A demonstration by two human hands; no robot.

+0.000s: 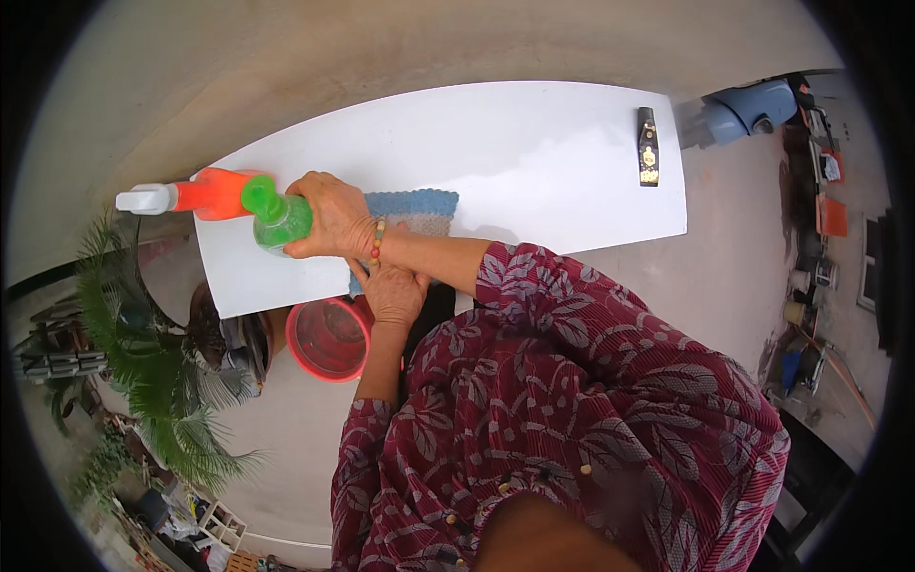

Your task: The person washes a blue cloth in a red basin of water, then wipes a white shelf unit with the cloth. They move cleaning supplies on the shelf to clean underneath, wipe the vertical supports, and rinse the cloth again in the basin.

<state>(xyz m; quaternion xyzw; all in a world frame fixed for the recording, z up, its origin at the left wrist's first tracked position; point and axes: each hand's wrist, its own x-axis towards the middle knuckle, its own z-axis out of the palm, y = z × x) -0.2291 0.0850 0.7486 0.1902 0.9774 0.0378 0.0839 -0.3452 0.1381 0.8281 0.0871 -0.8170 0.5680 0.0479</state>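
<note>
My right hand [334,214], with a beaded bracelet at the wrist, grips a clear bottle of green liquid [280,227] with a bright green top. That arm reaches across to the left, over my left hand [393,293]. Under the forearm lies a knitted or crocheted cloth [422,204] in blue and grey, flat on the white table [529,143]. My left hand is on the cloth's near part, its fingers partly hidden by the right forearm. Beyond the green bottle stands an orange bottle [218,193] with a white cap, at the table's left end.
A black and gold tube or box [648,146] lies near the table's right end. On the floor below the near left edge is a red bucket [329,339]. A palm-like plant [143,350] grows at left. Past the right end is a blue plastic object [750,111].
</note>
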